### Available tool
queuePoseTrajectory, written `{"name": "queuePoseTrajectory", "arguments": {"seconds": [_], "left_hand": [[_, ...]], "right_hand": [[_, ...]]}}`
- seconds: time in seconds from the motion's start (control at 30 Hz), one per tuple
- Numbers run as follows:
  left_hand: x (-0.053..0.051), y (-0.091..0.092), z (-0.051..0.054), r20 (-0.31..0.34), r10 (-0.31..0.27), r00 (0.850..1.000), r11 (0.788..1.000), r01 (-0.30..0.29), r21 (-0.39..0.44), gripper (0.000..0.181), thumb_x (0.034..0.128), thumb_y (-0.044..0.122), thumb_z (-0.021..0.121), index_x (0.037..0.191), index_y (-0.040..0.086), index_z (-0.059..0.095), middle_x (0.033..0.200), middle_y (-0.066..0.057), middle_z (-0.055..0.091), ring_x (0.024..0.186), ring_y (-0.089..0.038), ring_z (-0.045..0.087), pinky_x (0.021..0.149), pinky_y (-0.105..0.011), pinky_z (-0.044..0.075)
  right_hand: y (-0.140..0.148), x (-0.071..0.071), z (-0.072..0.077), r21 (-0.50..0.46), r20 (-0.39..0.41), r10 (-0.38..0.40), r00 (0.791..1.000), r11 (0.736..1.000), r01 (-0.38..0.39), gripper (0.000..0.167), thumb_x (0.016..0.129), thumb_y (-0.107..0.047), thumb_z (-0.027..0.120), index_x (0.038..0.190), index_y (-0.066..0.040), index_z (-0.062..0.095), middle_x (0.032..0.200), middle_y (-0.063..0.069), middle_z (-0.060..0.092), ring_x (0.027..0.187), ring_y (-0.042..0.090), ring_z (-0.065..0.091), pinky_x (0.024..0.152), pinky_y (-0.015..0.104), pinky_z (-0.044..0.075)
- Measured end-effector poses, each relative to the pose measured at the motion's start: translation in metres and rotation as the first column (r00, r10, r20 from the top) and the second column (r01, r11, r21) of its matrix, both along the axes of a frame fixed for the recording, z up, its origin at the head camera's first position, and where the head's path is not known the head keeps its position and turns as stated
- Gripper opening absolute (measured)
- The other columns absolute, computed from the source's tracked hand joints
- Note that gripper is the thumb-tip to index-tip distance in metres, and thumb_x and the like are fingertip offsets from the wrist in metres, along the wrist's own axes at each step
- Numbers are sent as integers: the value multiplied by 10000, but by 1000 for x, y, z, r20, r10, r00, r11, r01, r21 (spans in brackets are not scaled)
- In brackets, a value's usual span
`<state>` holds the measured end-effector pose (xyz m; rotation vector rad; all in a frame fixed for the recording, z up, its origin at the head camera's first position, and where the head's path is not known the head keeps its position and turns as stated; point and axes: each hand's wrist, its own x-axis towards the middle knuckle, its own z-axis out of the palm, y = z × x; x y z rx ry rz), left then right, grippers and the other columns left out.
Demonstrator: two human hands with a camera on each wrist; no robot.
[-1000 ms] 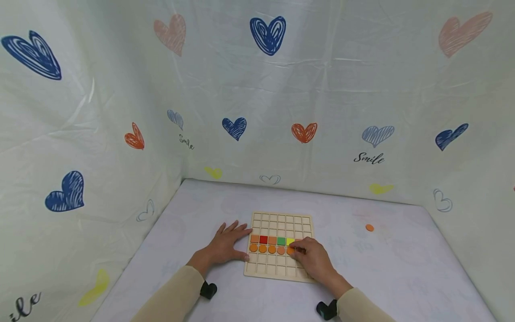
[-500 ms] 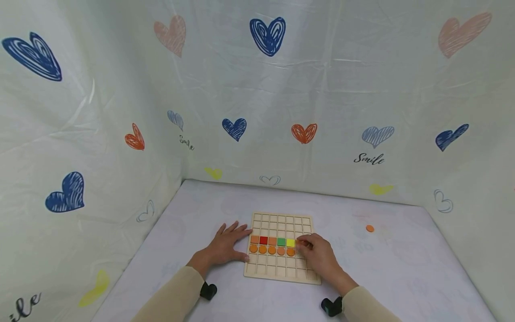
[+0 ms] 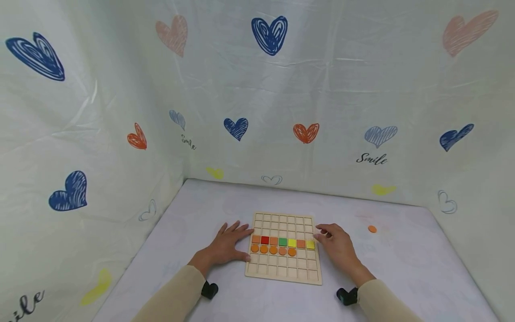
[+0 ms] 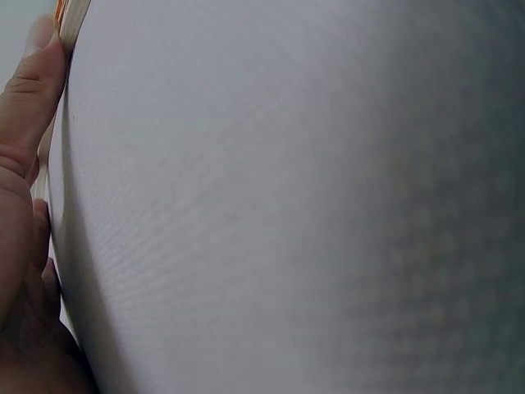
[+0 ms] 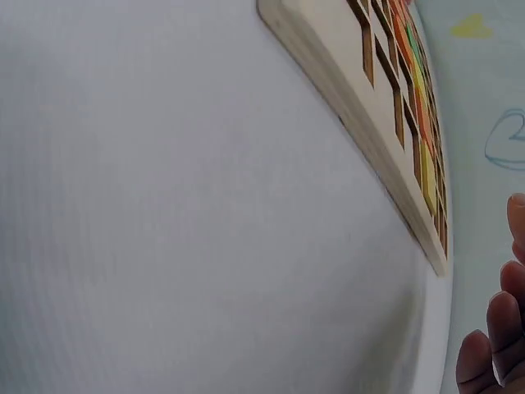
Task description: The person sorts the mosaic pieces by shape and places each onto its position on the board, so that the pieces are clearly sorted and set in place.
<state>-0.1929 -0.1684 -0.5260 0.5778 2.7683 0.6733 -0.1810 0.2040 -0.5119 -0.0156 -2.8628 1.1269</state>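
In the head view a wooden grid board [image 3: 283, 271] lies on the table. One row of it holds colored square tiles, among them a red tile [image 3: 264, 240], a green tile [image 3: 283, 242] and a yellow tile [image 3: 310, 244] at the right end. Below them sits a row of round discs, mostly orange, the rightmost being an orange disc [image 3: 292, 252]. My left hand [image 3: 223, 246] lies spread along the board's left edge, thumb and index fingertip touching it. Just off the right edge hovers my right hand [image 3: 339, 248], fingers loosely bent, nothing visible between them.
A loose orange disc [image 3: 372, 229] lies on the white table [image 3: 394, 268], to the right of and beyond the right hand. White curtains [image 3: 322, 89] printed with hearts stand behind and at the sides.
My right hand has moved right, from the fifth disc to beyond the board's right edge, uncovering the last two square tiles. The left hand keeps its place.
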Motion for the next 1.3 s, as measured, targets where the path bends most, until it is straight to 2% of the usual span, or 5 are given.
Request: {"name": "queuePoseTrajectory", "arguments": {"seconds": [0.23,0.53,0.73,0.93,1.3], "left_hand": [[-1,0,-1,6,3,1000,1000,-3,-3,919,808,572,860,1592,263,493,1707,-27,382,1637,-341,180,1328,-607,35],[-2,0,-1,0,6,1000,1000,-6,0,913,811,566,860,1591,259,496,1704,-35,387,1634,-346,189,1327,-609,38],[0,1,-1,-2,11,1000,1000,-11,-8,907,809,559,865,1585,256,504,1701,-31,392,1633,-348,194,1325,-615,50],[0,1,-2,1,15,1000,1000,-15,-17,911,809,560,865,1588,262,499,1704,-30,388,1635,-339,189,1329,-604,43],[0,1,-2,-3,12,1000,1000,-12,-6,901,814,544,867,1583,244,506,1699,-39,396,1633,-340,199,1327,-611,50]], "right_hand": [[34,-12,2,56,-12,-20,1000,998,21,398,1011,-231,723,1379,-89,673,1260,134,651,1146,308,564,919,455,533],[80,-17,7,85,-81,-16,997,996,23,411,1011,-209,715,1380,-36,662,1281,209,638,1148,369,572,880,474,512],[108,-21,8,93,-75,-39,996,995,46,438,1024,-209,692,1399,8,630,1357,276,571,1172,460,567,922,583,520],[132,-23,4,98,-52,-86,995,991,91,459,1038,-228,657,1414,28,602,1399,316,518,1204,491,509,931,631,491],[156,-26,-9,150,-59,-96,994,983,104,441,1036,-199,630,1382,73,600,1339,401,521,1172,556,466,930,662,434]]}}
